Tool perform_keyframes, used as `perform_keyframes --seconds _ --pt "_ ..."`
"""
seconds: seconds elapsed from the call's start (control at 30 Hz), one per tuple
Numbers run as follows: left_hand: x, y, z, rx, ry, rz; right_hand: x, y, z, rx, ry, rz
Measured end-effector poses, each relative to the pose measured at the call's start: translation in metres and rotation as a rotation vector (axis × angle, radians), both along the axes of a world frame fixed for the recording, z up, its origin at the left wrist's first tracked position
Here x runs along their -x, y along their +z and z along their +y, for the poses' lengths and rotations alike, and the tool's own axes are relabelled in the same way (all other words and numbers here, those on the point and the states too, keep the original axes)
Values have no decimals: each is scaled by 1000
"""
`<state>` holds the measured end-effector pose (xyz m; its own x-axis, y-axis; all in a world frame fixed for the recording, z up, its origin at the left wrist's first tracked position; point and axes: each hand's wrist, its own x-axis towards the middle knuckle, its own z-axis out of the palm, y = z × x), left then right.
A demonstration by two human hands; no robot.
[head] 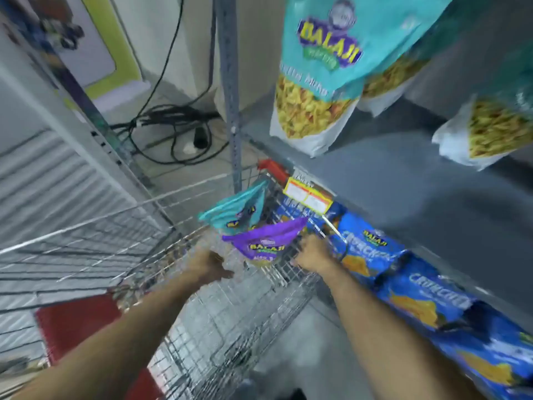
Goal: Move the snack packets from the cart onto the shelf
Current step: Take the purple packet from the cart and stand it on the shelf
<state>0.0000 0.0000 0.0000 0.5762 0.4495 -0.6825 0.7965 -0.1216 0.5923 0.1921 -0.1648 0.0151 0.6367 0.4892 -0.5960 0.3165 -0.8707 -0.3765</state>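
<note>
Hands first, from the head view: your left hand (212, 265) and right hand (313, 252) both reach down into the cart (138, 226), either side of a purple packet (266, 241). The blur hides your fingers, so I cannot tell whether either hand has closed on anything. A teal packet (239, 210) stands just behind the purple one, against the cart's far wall. The shelf (418, 180) lies to your right, with teal bags (317, 73) already standing on it and blue bags (372, 252) on the level below.

Risks, as I judge them: your right hand sits close to the cart's wire rim, so a hurried lift could snag the packet or your knuckles there. A pinch at one corner may let the slick packet slip. The teal packet leans nearby and could topple if the purple one is pulled.

Writing: "BALAJI" shows on the purple, teal and blue packs; the blue ones read "CRUNCHEX". Smaller print is too blurred.
</note>
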Motion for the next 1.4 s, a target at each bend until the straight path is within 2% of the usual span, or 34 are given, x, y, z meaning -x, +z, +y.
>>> perform_keyframes --seconds 0.07,0.2,0.33,0.4,0.57,0.83,1.03,1.23,1.4 --pt "-7 -28 1 95 169 -174 -9 -22 5 -162 -99 164" --pt "-35 -38 -7 171 237 -435 -20 -49 14 -303 -75 233" --pt "-43 -44 -10 161 428 -490 -14 -38 22 -439 -64 101" --pt "-44 -34 -13 117 460 -527 -12 -25 19 -502 -22 12" --pt "-38 36 -26 43 468 -698 4 43 7 -643 64 -52" --pt "-51 200 -60 -30 167 -934 22 188 -72 -854 -96 -258" --pt "-126 293 -137 9 -107 -1115 -7 274 -175 -949 -254 -446" --pt "-229 329 -263 26 -288 -1224 -63 312 -305 -970 -522 -544" --pt "-308 315 -343 104 -347 -1170 -109 323 -387 -867 -542 -623"
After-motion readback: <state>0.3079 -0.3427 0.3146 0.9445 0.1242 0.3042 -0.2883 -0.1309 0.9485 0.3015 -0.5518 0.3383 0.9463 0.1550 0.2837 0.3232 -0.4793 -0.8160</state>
